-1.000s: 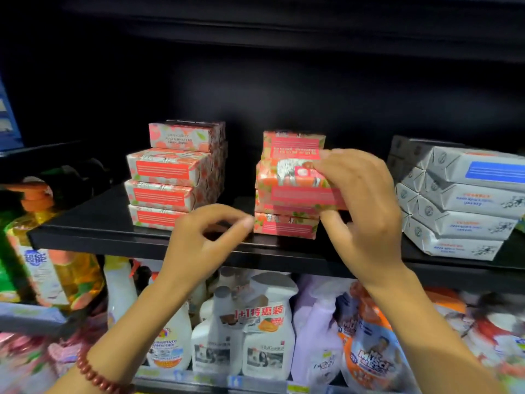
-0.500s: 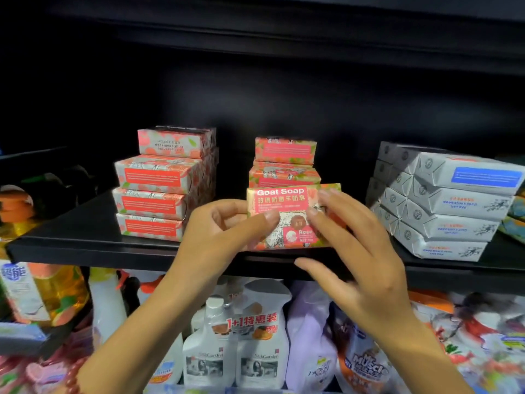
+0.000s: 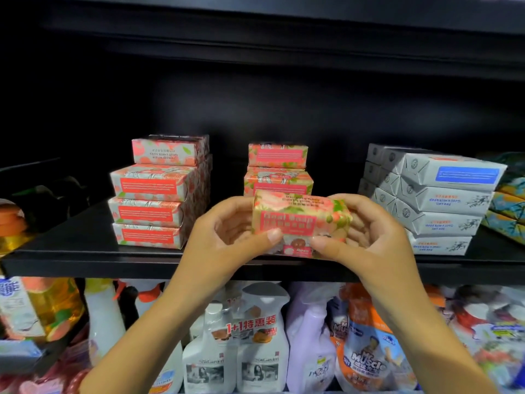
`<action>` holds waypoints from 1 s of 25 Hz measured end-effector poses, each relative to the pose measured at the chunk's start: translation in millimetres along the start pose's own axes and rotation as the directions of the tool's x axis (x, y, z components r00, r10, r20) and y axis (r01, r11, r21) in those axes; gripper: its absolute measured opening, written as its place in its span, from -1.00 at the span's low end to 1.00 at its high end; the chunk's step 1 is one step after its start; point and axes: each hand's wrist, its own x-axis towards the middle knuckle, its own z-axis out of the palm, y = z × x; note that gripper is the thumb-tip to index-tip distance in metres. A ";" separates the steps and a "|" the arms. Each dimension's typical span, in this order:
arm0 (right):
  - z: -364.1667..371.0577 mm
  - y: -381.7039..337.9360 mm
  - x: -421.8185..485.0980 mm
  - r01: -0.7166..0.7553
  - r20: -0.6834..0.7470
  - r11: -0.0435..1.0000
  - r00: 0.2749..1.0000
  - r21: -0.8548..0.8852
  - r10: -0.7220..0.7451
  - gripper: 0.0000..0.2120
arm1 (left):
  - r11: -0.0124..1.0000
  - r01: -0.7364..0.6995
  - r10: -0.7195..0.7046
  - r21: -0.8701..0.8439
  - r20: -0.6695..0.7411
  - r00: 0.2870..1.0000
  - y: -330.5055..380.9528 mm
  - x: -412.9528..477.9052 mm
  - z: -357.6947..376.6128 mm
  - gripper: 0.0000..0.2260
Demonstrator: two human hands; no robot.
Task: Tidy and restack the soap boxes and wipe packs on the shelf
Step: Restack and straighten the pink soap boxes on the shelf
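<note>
Box [image 3: 287,220]: pink-and-peach soap box, held up in front of the black shelf [image 3: 71,240], just above its front edge. Printed face is turned toward the camera, top tilted back a little. Print is blurred; only "Rose" near the lower edge can be read.

Left hand [image 3: 227,231]: fingers curled behind the box's left end, thumb pressed on the front face, so it has a firm grip.

Right hand [image 3: 369,237]: mirrored hold, fingers wrapped behind the right end, thumb on the lower front. The two thumb tips are near each other but apart.

Middle stack [image 3: 278,182]: same soap design, directly behind the box. Two tiers show clearly above the hands, with a sliver of another between them. The lower part is hidden, so I cannot count it.

Left stack [image 3: 153,194]: four tiers of soap boxes lying flat, well left of the hands. The top one is narrower, with its label upside down.

Wipe packs [image 3: 443,200]: white, piled four high at the right of the shelf and staggered. The top pack has a blue label. Whether the right hand touches the lowest pack, I cannot tell.

Patterned packs [image 3: 508,203] are at the far right edge.

Below the shelf: spray bottles [image 3: 233,351], an orange pouch [image 3: 369,354], a yellow bottle [image 3: 48,308]
</note>
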 end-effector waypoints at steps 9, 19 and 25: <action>-1.4 7.6 -6.6 0.317 0.086 0.904 0.948 -0.287 -0.306 -0.46 | 0.999 -0.037 0.037 -0.003 0.152 0.988 0.4 4.8 -2.4 -0.54; -18.1 5.3 9.4 -0.036 0.109 0.999 0.993 -0.034 0.039 -0.51 | 0.913 -0.341 0.301 0.224 0.194 0.934 -9.1 10.6 8.7 -0.45; -10.3 17.0 -2.1 0.248 0.008 0.948 0.968 -0.198 -0.251 -0.48 | 0.998 -0.035 0.028 0.058 0.115 0.993 -6.3 10.6 7.2 -0.39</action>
